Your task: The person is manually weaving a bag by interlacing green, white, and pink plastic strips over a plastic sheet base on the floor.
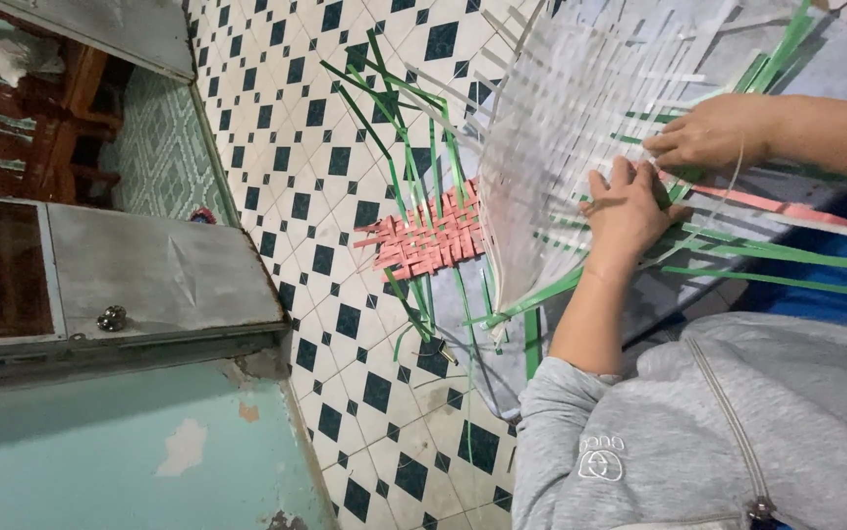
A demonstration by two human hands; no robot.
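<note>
Left hand [625,211] flat on white woven mat [561,128], right hand [713,132] grip pinching strip [767,201], fingertips hidden.

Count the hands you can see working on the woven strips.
2. The left hand presses on the white woven mat; the right hand rests just above it on the strips.

Two hands show, both on one white woven mat [580,128]: the left hand [628,211] lies flat at its lower edge, and the right hand [708,132] is just beside it, farther up the mat. One pink woven patch [428,238] lies on the tiled floor [276,118], touching the mat's edge. Many loose green strips [399,118] fan out from that mat, too tangled to count. One long pink strip [767,204] runs beside the mat. One metal door [163,270] stands well apart from it.
</note>
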